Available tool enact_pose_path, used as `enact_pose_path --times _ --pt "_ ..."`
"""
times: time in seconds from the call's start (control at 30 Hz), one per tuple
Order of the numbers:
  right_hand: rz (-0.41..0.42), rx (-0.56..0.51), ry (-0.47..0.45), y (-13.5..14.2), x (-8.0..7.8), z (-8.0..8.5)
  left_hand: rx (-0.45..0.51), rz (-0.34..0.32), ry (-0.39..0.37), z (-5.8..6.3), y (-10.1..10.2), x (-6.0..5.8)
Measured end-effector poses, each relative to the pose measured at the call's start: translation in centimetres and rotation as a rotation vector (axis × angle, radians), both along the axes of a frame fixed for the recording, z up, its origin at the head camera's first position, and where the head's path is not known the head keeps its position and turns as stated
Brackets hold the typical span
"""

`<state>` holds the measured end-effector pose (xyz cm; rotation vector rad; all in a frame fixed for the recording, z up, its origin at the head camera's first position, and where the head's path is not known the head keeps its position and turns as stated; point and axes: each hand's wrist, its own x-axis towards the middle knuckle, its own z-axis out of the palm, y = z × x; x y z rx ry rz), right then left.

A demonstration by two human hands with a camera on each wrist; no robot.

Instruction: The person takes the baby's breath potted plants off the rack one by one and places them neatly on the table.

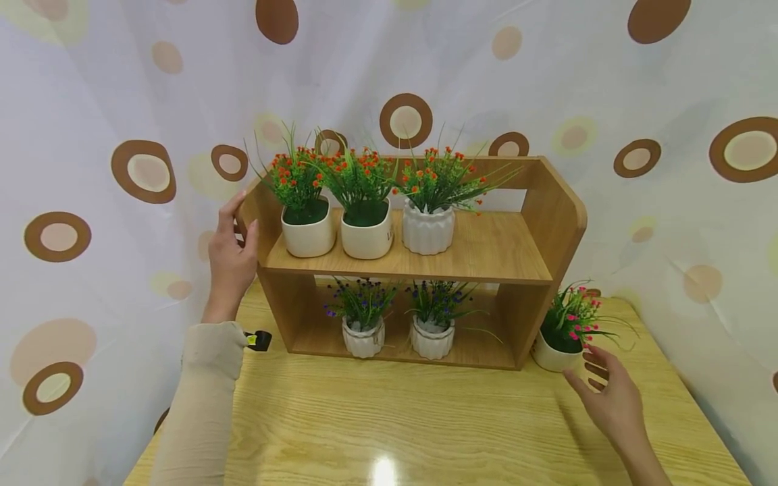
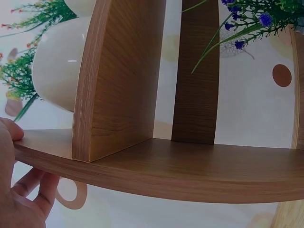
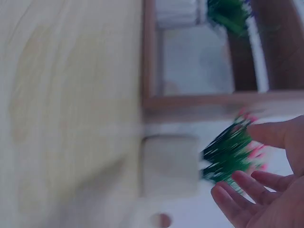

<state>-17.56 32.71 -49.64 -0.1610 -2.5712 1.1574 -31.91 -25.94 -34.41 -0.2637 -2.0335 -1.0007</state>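
My left hand [image 1: 234, 260] grips the left side panel of a two-tier wooden shelf [image 1: 413, 273]; in the left wrist view the thumb lies on one face of the panel and the fingers [image 2: 46, 192] on the other. Beside the shelf's right side, a potted plant with pink flowers [image 1: 559, 351] stands on the table in a cream pot. My right hand [image 1: 614, 398] is just in front of that pot, its fingers spread and nothing held. From the right wrist view, which is blurred, I cannot tell whether the fingers touch the leaves.
Three orange-flowered plants in white pots [image 1: 428, 229] stand on the upper tier. Two purple-flowered plants in small white pots [image 1: 363, 339] occupy the lower tier. A small black object [image 1: 261, 341] lies left of the shelf on the wooden table [image 1: 389, 412]. A dotted curtain [image 1: 474, 74] hangs behind.
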Motion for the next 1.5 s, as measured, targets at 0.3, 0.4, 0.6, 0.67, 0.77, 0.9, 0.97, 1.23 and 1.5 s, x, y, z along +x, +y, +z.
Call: enact_pose_path --times 0.3,0.4,0.6,0.67,0.77,0.9,0.97,1.23,1.5 --pt "0.060 0.000 0.242 -4.9 1.3 5.5 0.003 -0.001 0.017 -0.1 -0.2 -0.2" --pt "0.112 -0.011 0.307 -6.7 1.0 7.3 0.004 -0.002 0.016 -0.1 -0.1 -0.2" --pt "0.243 -0.073 0.363 -10.1 -1.2 11.0 0.007 -0.005 0.015 0.0 0.0 -0.3" --pt "0.302 -0.118 0.345 -11.2 -2.4 12.1 0.009 -0.007 0.014 0.0 0.0 -0.3" --pt "0.370 -0.164 0.291 -12.5 -4.4 13.5 0.010 -0.007 0.017 0.0 0.0 -0.3" --pt "0.373 -0.141 0.252 -13.9 -6.7 14.7 0.009 -0.009 0.019 0.0 0.0 -0.2" --pt "0.362 -0.130 0.257 -14.4 -7.8 15.2 0.009 -0.009 0.019 -0.1 0.0 -0.2" --pt "0.400 -0.219 0.165 -16.0 -11.4 16.9 0.010 -0.013 0.025 0.0 0.1 -0.3" --pt "0.382 -0.288 0.022 -18.1 -14.2 17.2 0.028 -0.015 0.021 -0.2 0.0 -0.2"
